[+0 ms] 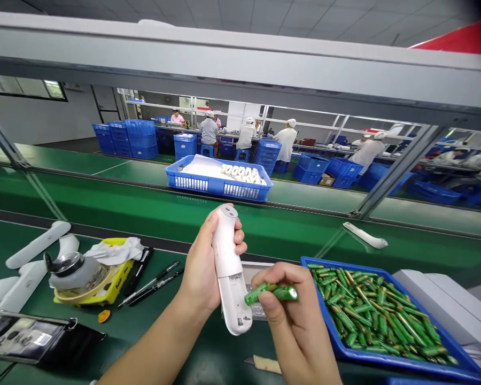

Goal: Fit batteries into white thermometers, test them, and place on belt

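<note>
My left hand [202, 267] is wrapped round a slim white handheld device [229, 267], held upright with its open lower compartment facing me. My right hand [292, 315] pinches two green batteries [270, 293] just to the right of that compartment, one battery's tip touching the device. A blue tray [388, 359] filled with several green batteries [377, 315] lies right of my right hand.
White device shells [38, 245] lie at the left, beside a yellow tray [116, 280] with a metal dispenser [70, 267] and cloth. Pens [152, 283], a dark tablet [28, 337], a blue basket [218, 184] on the green conveyor, a loose white part [364, 235]. Workers sit far behind.
</note>
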